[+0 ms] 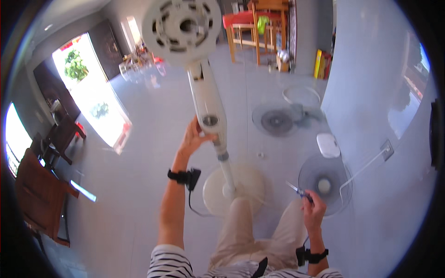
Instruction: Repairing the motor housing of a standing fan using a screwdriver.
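A white pedestal fan (204, 92), its blades and grille off, stands upright before me with a round slotted plate at its top. Its round base (213, 190) rests on the floor by my legs. My left hand (192, 139) is wrapped round the fan's column, just beside a dark oval panel. Some of those fingers are hidden behind it. Lower down and to the right, my right hand (314, 211) holds a screwdriver (301, 192) by its dark handle, with the metal shaft pointing up and left. The screwdriver is apart from the fan.
Right of the fan lie a round fan grille (306, 173), a dark fan part (273, 121), a pale ring (301, 94) and a white panel (328, 145). A white cord (359, 172) runs from a wall socket (387, 149). Wooden chairs (44, 199) stand at left.
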The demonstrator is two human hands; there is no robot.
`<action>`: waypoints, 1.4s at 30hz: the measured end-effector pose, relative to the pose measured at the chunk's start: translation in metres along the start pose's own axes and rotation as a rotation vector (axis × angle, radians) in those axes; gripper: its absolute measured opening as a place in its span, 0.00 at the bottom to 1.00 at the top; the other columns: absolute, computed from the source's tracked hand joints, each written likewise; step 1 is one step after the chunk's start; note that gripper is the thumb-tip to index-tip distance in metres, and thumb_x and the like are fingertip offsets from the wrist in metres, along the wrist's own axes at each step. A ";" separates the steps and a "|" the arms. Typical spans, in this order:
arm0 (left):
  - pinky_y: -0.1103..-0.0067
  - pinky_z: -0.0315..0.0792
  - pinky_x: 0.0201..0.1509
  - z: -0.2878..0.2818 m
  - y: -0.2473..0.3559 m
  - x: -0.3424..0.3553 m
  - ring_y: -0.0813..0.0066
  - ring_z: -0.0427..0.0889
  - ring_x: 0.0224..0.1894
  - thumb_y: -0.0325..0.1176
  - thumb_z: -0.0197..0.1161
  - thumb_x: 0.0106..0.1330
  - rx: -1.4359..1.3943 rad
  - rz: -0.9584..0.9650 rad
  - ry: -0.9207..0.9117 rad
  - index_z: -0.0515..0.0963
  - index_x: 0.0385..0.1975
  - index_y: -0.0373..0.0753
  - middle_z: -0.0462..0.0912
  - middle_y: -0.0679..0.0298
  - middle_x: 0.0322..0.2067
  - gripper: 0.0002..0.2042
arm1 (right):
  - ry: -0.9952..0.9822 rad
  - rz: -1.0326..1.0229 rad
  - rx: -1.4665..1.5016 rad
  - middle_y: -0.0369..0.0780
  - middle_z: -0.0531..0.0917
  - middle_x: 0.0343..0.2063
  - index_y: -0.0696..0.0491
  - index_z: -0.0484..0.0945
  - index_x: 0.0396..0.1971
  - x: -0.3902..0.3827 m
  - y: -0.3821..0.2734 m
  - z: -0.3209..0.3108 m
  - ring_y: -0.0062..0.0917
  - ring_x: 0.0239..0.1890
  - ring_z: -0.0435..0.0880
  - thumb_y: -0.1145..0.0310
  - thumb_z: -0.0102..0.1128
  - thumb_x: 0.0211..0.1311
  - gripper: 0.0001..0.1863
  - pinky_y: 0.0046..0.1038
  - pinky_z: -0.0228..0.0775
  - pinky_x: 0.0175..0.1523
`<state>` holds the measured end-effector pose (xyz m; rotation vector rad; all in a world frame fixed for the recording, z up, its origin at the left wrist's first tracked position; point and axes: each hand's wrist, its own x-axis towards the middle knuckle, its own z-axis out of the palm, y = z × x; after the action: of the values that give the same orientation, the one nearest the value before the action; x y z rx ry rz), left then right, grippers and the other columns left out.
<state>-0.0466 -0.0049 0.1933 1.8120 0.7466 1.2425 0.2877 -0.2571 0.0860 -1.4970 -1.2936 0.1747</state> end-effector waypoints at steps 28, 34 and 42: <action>0.76 0.72 0.51 -0.004 0.009 -0.008 0.73 0.78 0.43 0.25 0.69 0.42 -0.089 -0.142 -0.023 0.73 0.43 0.34 0.79 0.63 0.38 0.23 | -0.200 -0.589 0.605 0.39 0.80 0.32 0.60 0.74 0.44 0.163 -0.240 0.020 0.16 0.28 0.79 0.77 0.55 0.58 0.13 0.18 0.75 0.32; 0.75 0.72 0.51 -0.003 0.009 -0.005 0.73 0.77 0.43 0.25 0.69 0.42 -0.086 -0.147 -0.019 0.73 0.43 0.33 0.79 0.62 0.39 0.24 | -0.057 -0.647 0.762 0.43 0.80 0.33 0.62 0.75 0.43 0.167 -0.250 0.015 0.18 0.28 0.80 0.76 0.56 0.58 0.13 0.19 0.76 0.32; 0.76 0.71 0.51 -0.003 0.006 -0.006 0.75 0.76 0.43 0.23 0.69 0.42 -0.092 -0.138 -0.029 0.72 0.44 0.35 0.78 0.64 0.39 0.24 | 0.273 -0.690 0.682 0.38 0.79 0.25 0.61 0.75 0.45 0.195 -0.252 0.001 0.17 0.24 0.78 0.73 0.52 0.63 0.12 0.17 0.72 0.32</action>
<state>-0.0517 -0.0120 0.1965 1.6721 0.7723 1.1405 0.2100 -0.1547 0.3776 -0.4403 -1.2768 -0.0441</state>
